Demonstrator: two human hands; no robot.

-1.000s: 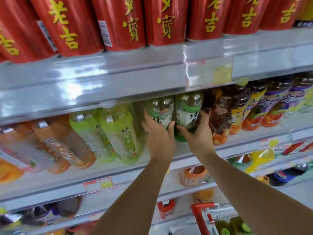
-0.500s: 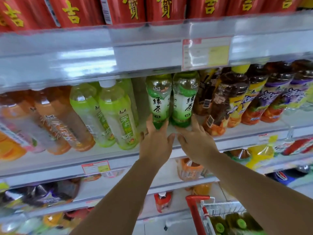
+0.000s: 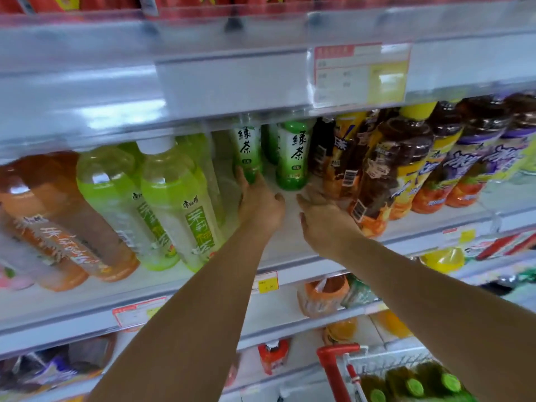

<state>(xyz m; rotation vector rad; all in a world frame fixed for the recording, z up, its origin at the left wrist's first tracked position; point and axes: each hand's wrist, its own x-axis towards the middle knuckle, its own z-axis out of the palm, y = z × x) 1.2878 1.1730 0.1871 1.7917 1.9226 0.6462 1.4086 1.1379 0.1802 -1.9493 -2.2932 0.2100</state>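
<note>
Shop shelf (image 3: 290, 239). Stocking step: left grip (image 3: 261, 208) wide, touching left tea bottle (image 3: 249, 147); right grip (image 3: 324, 224) wide, empty. Next, probably: square right tea bottle (image 3: 293, 158).

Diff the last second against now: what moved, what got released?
The left tea bottle and right tea bottle went deeper onto the shelf. The right hand let go; the left hand now only touches its bottle's base. The pale green bottles beside them stayed.

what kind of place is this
Most likely a supermarket drinks aisle: shelves packed with rows of bottled drinks, such as the green tea bottles, a price tag clipped to a shelf edge, and a red-handled shopping cart below.
</note>
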